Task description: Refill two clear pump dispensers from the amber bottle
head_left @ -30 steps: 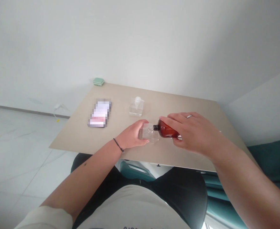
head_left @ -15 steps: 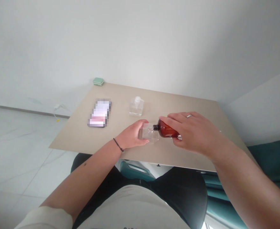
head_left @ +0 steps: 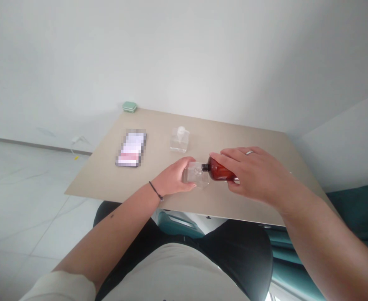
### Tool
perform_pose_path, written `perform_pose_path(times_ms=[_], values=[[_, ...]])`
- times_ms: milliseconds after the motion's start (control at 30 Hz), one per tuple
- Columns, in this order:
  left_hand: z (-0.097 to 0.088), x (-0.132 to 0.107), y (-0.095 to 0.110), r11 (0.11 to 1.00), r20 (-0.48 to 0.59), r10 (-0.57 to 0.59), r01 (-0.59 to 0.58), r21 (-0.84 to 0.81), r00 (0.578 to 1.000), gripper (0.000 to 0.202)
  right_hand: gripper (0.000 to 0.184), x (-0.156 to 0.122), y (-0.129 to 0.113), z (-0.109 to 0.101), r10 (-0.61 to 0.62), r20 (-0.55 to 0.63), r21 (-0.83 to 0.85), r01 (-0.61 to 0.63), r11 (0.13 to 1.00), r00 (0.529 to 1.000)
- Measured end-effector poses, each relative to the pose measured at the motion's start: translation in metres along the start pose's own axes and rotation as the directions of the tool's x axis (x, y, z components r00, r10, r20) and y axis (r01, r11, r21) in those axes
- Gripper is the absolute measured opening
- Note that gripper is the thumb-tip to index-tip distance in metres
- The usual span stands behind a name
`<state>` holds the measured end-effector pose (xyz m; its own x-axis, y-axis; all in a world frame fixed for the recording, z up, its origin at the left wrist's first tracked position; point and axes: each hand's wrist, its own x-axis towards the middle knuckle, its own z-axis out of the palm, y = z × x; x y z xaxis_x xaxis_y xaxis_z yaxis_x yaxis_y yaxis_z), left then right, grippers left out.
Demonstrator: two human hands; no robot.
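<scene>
Cream sleeve at the very bottom, so we start close. What do we see past it?

We see the left hand. Its fingers wrap shut around a clear square bottle. That bottle lies on its side, over the table, but we cannot tell if it touches.

And the right hand?

Its fingers curl shut around a brown bottle, which lies tipped on its side. Its black neck is right by the top of the clear bottle.

Anything on the hands?

We see a black cord on the left wrist and a silver ring on the right hand.

What is farther off?

On the tan table we see an upright clear bottle with a white top. Left of it lies a phone with a blurry screen. A small green box sits at the far corner, by the white wall.
</scene>
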<state>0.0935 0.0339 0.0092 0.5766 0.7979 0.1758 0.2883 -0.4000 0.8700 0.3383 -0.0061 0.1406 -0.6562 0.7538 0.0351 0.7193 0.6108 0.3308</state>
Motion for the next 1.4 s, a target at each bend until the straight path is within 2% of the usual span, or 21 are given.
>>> perform_pose_path(times_ms=[900, 1400], values=[[0.0005, 0.0011, -0.0022, 1.0, -0.005, 0.016, -0.016, 0.02, 1.0, 0.074, 0.059, 0.0013, -0.0006, -0.0026, -0.003, 0.004, -0.011, 0.003, 1.0, 1.0], [0.0006, 0.0005, -0.0016, 1.0, 0.002, 0.007, -0.007, 0.008, 1.0, 0.075, 0.058, 0.0031, -0.0013, -0.0063, -0.005, 0.043, -0.008, 0.006, 1.0, 0.999]])
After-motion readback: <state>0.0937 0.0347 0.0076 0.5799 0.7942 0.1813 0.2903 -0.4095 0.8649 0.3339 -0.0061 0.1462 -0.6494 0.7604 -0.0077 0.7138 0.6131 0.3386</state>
